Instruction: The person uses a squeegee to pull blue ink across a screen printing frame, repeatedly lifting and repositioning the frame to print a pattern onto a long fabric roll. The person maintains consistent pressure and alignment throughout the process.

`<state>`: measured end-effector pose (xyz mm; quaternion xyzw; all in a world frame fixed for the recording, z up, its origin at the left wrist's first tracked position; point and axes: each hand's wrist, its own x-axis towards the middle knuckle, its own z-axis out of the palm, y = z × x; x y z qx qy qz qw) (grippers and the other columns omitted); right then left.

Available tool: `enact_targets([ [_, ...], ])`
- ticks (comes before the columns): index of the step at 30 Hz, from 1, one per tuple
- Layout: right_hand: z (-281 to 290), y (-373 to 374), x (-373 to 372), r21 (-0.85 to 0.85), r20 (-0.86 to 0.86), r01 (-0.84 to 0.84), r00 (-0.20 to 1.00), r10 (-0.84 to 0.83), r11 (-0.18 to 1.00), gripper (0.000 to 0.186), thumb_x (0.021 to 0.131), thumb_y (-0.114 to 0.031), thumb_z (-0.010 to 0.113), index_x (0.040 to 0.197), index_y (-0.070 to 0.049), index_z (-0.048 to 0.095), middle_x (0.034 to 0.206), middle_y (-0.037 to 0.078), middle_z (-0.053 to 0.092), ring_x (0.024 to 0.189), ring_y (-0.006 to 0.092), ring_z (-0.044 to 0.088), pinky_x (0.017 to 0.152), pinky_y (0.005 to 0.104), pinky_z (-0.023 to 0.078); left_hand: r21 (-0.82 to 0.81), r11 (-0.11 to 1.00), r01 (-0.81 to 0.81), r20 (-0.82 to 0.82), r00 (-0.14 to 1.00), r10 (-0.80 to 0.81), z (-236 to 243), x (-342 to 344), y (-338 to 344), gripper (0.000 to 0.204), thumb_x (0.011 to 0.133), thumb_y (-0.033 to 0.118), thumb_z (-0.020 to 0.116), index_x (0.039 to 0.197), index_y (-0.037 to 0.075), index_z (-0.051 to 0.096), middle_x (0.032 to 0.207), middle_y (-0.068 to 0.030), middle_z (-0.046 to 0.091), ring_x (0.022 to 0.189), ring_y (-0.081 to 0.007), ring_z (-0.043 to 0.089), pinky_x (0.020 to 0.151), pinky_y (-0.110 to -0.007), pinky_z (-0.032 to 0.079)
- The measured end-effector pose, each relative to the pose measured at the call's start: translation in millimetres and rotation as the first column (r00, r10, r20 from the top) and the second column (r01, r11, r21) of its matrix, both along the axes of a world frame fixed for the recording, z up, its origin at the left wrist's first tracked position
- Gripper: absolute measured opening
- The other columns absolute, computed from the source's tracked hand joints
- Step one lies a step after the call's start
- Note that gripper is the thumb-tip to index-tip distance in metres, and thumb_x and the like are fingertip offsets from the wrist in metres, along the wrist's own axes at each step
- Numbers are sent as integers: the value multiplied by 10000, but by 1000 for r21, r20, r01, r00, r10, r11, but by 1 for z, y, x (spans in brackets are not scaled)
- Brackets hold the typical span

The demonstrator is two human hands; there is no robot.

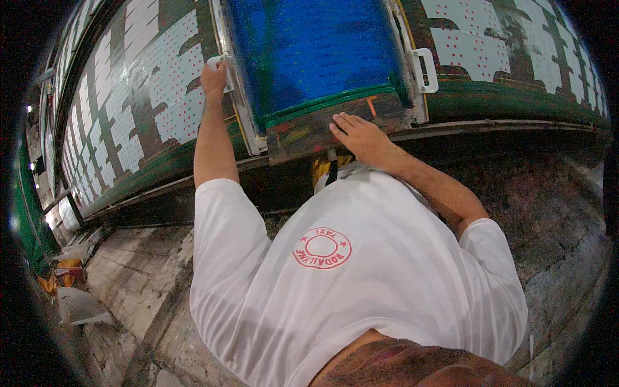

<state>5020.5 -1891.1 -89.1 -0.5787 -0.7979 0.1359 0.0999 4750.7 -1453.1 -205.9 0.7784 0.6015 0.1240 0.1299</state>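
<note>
A screen-printing frame with a blue mesh (316, 51) lies across the long table in front of me. My left hand (213, 80) is closed around the white handle (229, 82) on the frame's left side. At the near end of the frame, a dark, paint-stained strip (293, 137) borders the mesh. On that strip's right part rests my right hand (366, 138), palm down with fingers stretched out, holding nothing. A second white handle (428, 71) on the right side of the frame is untouched.
White cut pieces with red dots lie on the table to the left (177, 93) and right (474, 55) of the frame. The table's near edge (490, 126) runs just before my body. Orange and white scraps (71, 274) lie on the floor at left.
</note>
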Motion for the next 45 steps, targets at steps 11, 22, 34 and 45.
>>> enact_targets([
  [11, 2, -10, 154, 175, -194, 664, 747, -636, 727, 326, 970, -150, 639, 1284, -61, 647, 1233, 164, 676, 1177, 341, 620, 1000, 448, 505, -50, 998, 29, 114, 993, -24, 2, -10, 0, 550, 875, 505, 722, 1014, -25, 667, 1004, -259, 700, 955, -451, 667, 839, -522, 508],
  [22, -46, 11, 213, -695, -459, 649, -68, -886, 310, 264, 1085, -282, 487, 1140, -43, 585, 854, 39, 649, 659, 109, 587, 612, 302, 511, -336, 942, -15, 335, 933, 134, 2, -15, -2, 533, 857, 481, 751, 1013, -21, 663, 903, -197, 703, 817, -352, 695, 760, -481, 530],
  [34, -47, 5, 216, -711, -552, 571, -94, -828, 410, 195, 1106, -224, 448, 1083, -63, 555, 820, -14, 524, 652, 64, 466, 571, 254, 417, -106, 994, -30, 121, 992, 43, 90, 2, -1, 499, 905, 441, 693, 1141, 2, 675, 1008, -231, 713, 908, -367, 694, 837, -482, 524],
  [45, -31, -48, 383, -528, -646, 723, -1, -764, 445, 193, 1069, -172, 484, 907, -76, 526, 782, -20, 518, 653, 81, 446, 594, 264, 394, -267, 963, 42, 222, 975, 18, 102, 143, -43, 468, 873, 455, 741, 1042, 21, 690, 899, -138, 703, 801, -286, 674, 724, -453, 503],
])
